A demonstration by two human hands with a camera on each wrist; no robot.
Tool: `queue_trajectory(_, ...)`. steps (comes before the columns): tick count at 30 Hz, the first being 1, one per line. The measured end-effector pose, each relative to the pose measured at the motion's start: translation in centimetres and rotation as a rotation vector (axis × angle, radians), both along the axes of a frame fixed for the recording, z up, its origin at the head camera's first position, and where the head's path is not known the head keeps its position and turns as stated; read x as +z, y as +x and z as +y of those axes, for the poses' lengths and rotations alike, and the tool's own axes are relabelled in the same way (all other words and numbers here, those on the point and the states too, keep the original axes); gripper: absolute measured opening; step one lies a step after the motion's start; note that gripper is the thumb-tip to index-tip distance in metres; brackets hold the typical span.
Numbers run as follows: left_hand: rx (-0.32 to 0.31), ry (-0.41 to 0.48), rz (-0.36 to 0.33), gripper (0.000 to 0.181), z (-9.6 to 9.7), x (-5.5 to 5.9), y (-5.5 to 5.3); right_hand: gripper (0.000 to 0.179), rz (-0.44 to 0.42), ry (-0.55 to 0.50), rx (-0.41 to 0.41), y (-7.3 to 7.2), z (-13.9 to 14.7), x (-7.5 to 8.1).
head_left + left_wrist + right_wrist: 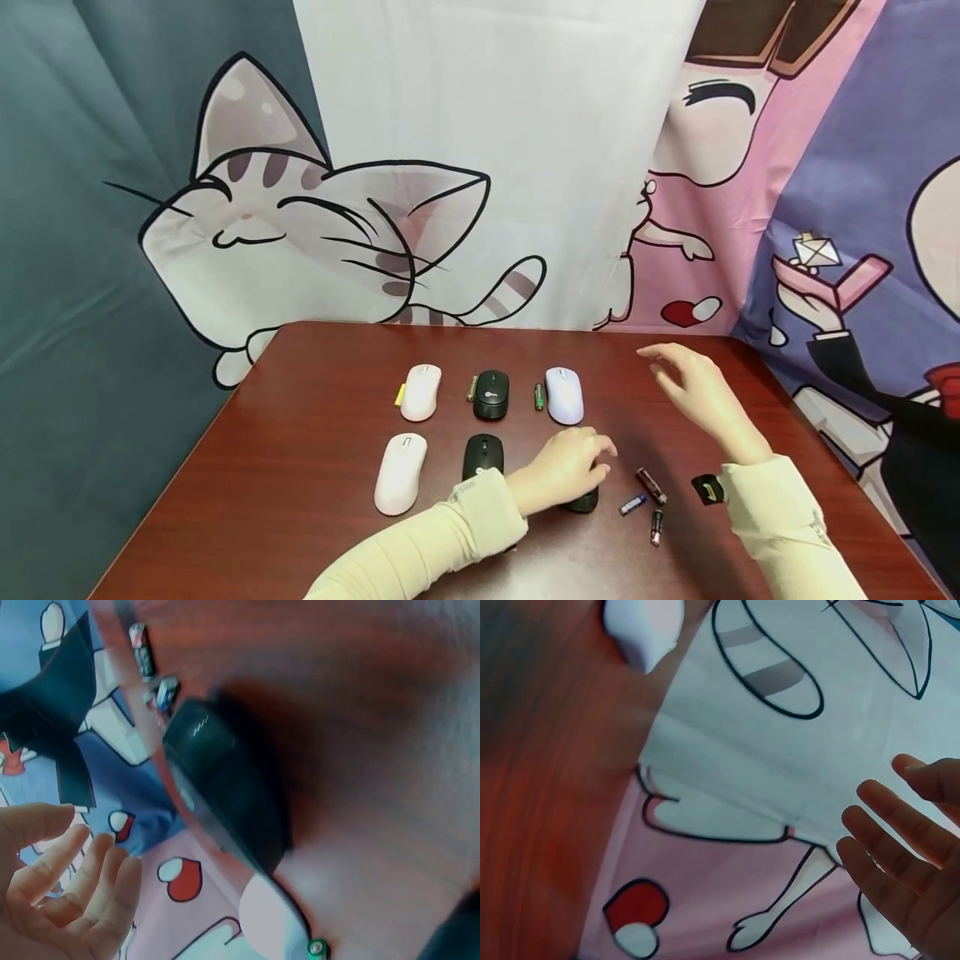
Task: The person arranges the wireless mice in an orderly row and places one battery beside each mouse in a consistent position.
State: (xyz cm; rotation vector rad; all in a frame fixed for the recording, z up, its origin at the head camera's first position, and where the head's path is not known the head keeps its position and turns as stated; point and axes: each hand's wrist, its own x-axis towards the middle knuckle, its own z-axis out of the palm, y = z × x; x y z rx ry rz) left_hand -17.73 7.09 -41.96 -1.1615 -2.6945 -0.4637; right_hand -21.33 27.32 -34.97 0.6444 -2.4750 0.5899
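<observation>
My left hand [566, 467] hovers over a black mouse [582, 502] that it partly covers in the head view. In the left wrist view, the hand [71, 892] has loosely bent fingers, holds nothing and stays apart from the black mouse [225, 784]. To the right of that mouse lie a brown battery [651, 485], a blue battery [632, 504] and a black battery [657, 528]. My right hand [697, 392] is raised over the table's right side, its fingers [889, 844] relaxed and spread, with nothing in them.
In the back row stand a white mouse [421, 392], a black mouse [491, 394] and a pale lilac mouse [564, 396], each with a battery at its left, one of them green [538, 397]. Another white mouse [401, 474] and black mouse [483, 455] sit in front on the table [247, 492].
</observation>
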Motion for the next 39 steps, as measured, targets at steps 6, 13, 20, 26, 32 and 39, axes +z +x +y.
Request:
queue_trajectory(6,0.027,-0.202,0.270,0.011,0.9,-0.9,0.9,0.019,-0.035,0.048,-0.028,0.5,1.8,-1.7)
queue_trajectory(13,-0.037,-0.294,0.287,0.012,2.8,-1.4,1.4,0.018,-0.066,0.081,-0.062,0.8,3.8,-3.3)
queue_trajectory(20,-0.006,-0.282,0.229,0.012,5.0,-2.3,2.3,0.017,-0.092,0.082,-0.077,1.4,4.8,-4.4)
queue_trajectory(26,0.062,-0.283,0.199,0.010,6.6,-2.9,2.6,0.019,-0.117,0.083,-0.089,1.7,5.1,-4.8)
queue_trajectory(32,0.117,-0.324,0.161,0.010,7.5,-3.5,2.8,0.018,-0.119,0.092,-0.084,1.7,5.1,-5.1)
queue_trajectory(39,0.163,-0.331,0.146,0.005,8.1,-4.0,2.7,0.016,-0.130,0.098,-0.082,1.8,5.0,-5.0)
